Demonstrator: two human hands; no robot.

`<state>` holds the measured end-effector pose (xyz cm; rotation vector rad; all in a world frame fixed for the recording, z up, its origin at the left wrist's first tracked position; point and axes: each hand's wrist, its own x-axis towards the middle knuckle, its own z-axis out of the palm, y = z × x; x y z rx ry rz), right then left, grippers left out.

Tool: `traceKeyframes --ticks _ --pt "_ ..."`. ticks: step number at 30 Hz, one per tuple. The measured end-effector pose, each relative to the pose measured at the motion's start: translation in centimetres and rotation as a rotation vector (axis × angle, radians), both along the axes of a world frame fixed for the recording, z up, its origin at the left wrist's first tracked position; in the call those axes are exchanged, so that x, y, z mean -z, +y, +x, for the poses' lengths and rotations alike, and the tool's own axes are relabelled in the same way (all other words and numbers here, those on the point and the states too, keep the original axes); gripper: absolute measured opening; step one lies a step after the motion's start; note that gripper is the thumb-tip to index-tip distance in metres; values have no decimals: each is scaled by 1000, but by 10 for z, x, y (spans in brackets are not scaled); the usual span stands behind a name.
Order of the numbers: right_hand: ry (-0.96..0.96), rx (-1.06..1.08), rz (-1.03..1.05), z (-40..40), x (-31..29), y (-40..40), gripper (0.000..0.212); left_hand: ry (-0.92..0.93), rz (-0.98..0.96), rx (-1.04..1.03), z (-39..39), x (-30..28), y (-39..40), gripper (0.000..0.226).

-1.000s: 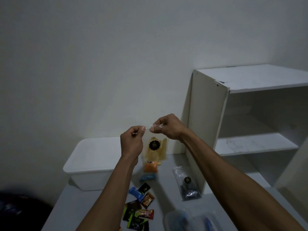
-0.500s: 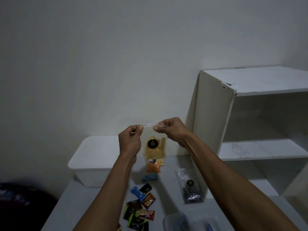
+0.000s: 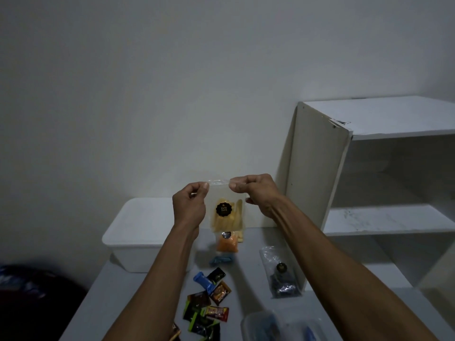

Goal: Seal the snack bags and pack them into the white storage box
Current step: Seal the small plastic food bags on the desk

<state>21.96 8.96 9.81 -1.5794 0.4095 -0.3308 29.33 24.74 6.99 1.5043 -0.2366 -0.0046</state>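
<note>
You hold the clear snack bag upright in the air, above the table and in front of the wall. Your left hand pinches the left end of the bag's top strip between thumb and fingers. Your right hand pinches the right end of the same strip. The bag hangs between both hands, with yellow sticks and a black round label visible inside.

The white storage box sits on the table below and left of your left hand. An orange bag lies on the table directly under the held bag. Small wrapped sweets lie nearer to you.
</note>
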Motion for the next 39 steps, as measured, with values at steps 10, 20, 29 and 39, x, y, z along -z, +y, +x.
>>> traceKeyframes --ticks 10,20,29,39 --pt "3 17 11 -3 -7 0 18 5 -28 12 4 -1 3 5" --pt "-44 16 -79 -6 -11 1 17 -11 -26 1 4 -9 5 8" --pt "96 -162 -416 -4 -32 3 23 -78 52 127 4 -8 11 8" --pt "63 -55 -334 5 -13 17 16 49 188 -54 -10 -5 -5 31"
